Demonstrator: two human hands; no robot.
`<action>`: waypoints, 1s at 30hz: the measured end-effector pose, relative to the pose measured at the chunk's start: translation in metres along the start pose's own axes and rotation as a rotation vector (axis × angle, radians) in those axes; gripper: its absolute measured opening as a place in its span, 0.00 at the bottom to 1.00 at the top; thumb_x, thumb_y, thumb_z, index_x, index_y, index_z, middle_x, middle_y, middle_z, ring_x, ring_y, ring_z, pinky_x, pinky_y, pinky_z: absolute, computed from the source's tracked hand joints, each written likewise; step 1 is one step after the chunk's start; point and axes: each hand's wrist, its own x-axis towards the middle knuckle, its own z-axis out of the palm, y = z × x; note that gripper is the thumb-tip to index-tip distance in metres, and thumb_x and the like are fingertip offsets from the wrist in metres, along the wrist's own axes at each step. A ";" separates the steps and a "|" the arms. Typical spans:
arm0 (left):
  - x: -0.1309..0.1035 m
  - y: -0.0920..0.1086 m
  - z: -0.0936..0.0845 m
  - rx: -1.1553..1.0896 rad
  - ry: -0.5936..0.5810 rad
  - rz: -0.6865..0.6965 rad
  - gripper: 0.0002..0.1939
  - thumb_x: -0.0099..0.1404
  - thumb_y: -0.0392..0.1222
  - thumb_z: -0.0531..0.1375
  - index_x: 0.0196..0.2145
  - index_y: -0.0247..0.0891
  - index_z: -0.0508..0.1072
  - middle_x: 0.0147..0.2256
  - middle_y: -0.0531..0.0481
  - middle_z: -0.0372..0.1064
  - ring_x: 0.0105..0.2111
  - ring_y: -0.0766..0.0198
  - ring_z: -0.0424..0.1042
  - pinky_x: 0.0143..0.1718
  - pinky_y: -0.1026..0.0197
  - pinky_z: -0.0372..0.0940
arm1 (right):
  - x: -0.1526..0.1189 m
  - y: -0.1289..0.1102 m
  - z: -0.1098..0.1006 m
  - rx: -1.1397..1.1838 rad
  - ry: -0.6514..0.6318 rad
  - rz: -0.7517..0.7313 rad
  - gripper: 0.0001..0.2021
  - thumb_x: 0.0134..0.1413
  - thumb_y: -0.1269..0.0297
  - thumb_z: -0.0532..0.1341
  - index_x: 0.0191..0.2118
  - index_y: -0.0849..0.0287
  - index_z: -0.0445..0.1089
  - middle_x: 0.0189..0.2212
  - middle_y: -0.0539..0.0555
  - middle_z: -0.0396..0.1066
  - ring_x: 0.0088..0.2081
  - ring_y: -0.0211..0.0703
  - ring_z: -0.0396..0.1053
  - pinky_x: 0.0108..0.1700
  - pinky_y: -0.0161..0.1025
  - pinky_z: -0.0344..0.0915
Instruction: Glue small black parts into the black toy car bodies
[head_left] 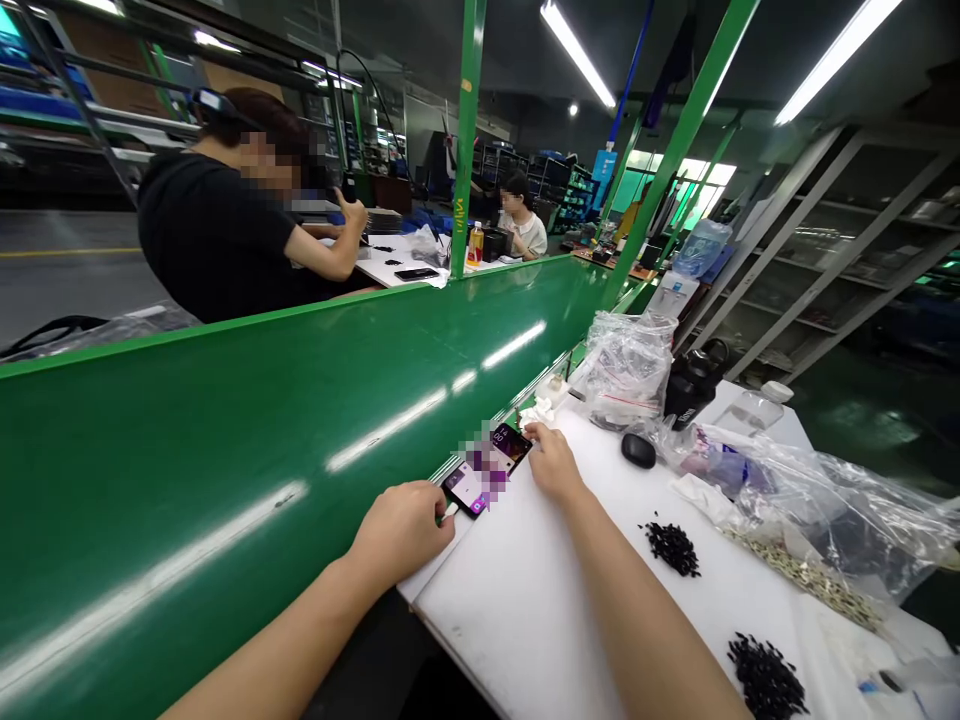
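A phone (501, 443) with its screen lit lies at the left edge of the white worktop (517, 600), against the green conveyor. At the phone's near end is my left hand (405, 530), its fingers closed on a small white piece (451, 509) that shows between thumb and finger; its exact kind is not clear. My right hand (553, 460) has its fingers curled at the far corner of the phone, gripping its edge. Part of the screen is blurred out.
Green conveyor belt (247, 470) runs along the left. Piles of small black parts (673, 548), a black mouse-shaped case (638, 450), clear plastic bags (630, 365) and a dark bottle (690, 385) sit on the right. Two people work beyond the belt.
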 end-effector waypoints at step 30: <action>-0.151 0.021 0.057 -0.529 -0.057 0.026 0.23 0.63 0.59 0.51 0.18 0.42 0.61 0.23 0.49 0.68 0.26 0.59 0.68 0.32 0.57 0.68 | -0.132 -0.063 -0.063 -0.040 -0.206 -0.108 0.22 0.54 0.76 0.59 0.55 0.59 0.71 0.55 0.60 0.69 0.58 0.54 0.64 0.63 0.49 0.60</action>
